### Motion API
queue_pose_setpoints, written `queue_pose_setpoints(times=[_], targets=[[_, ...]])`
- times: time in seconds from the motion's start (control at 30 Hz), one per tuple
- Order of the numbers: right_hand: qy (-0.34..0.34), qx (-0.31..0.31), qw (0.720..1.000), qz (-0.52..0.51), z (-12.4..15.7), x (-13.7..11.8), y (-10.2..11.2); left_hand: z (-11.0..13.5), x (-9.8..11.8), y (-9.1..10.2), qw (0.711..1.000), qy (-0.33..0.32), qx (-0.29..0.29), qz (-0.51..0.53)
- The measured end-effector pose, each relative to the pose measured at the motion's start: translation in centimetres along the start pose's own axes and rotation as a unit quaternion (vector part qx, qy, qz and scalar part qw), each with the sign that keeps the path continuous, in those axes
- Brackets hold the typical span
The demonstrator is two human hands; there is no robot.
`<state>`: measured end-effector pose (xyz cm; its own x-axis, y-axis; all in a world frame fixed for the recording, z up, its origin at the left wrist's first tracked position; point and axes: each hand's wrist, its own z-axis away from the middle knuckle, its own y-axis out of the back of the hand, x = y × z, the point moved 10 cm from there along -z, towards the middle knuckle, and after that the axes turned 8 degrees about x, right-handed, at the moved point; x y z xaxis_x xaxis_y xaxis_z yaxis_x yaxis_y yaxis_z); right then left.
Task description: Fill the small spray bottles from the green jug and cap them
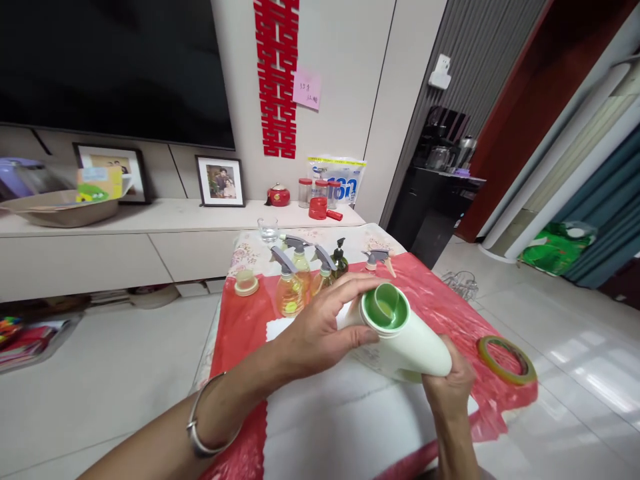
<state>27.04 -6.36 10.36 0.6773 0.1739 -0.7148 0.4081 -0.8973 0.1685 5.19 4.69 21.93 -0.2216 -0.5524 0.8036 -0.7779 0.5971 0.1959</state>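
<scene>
Gripping one pale green bottle (420,347) in both hands, tilted and raised over one white mat (345,427) toward the near edge of the red-sheeted table (435,300). With the left hand (335,320), clasping the neck end, fingers curved over the far side and thumb pressed on the near side; with the right hand (453,373), closed around the bottom end. Showing a green spout (393,321) in the open mouth. To count on the surface: three trigger spray bottles (290,297) and one dark pump bottle (341,261), grouped toward the far edge; one loose trigger head (379,257), toward the far right corner; one cap (246,284), beside the left edge; one glass cup (269,231), near the far left corner; one tape roll (526,375), by the right edge.
</scene>
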Motion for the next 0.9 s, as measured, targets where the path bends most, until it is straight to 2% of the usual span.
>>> queue_pose_setpoints(times=[0.1, 0.2, 0.47, 0.7, 0.8, 0.9], targets=[[0.047, -0.005, 0.999, 0.003, 0.4, -1.6, -0.2, 1.0, 0.6, 0.6, 1.0, -0.017, -0.006, -0.011], [0.088, -0.011, 0.996, 0.01, 0.8, -2.7, -0.2, 1.6, 0.6, 1.2, 1.0, -0.007, -0.002, -0.019], [0.151, -0.015, 0.988, 0.008, 1.3, -3.8, 0.0, 2.5, 1.1, 1.4, 0.999, 0.002, 0.005, -0.034], [0.134, -0.013, 0.991, 0.013, 1.4, -3.3, 0.1, 3.0, 1.6, 1.1, 0.999, 0.001, 0.008, -0.05], [0.105, -0.007, 0.994, 0.028, 1.1, -2.7, 0.2, 2.6, 1.8, 1.0, 0.999, -0.013, 0.01, -0.05], [0.056, 0.009, 0.997, 0.057, 0.5, -1.4, 0.3, 1.5, 1.0, 0.8, 0.999, -0.011, 0.021, -0.037]])
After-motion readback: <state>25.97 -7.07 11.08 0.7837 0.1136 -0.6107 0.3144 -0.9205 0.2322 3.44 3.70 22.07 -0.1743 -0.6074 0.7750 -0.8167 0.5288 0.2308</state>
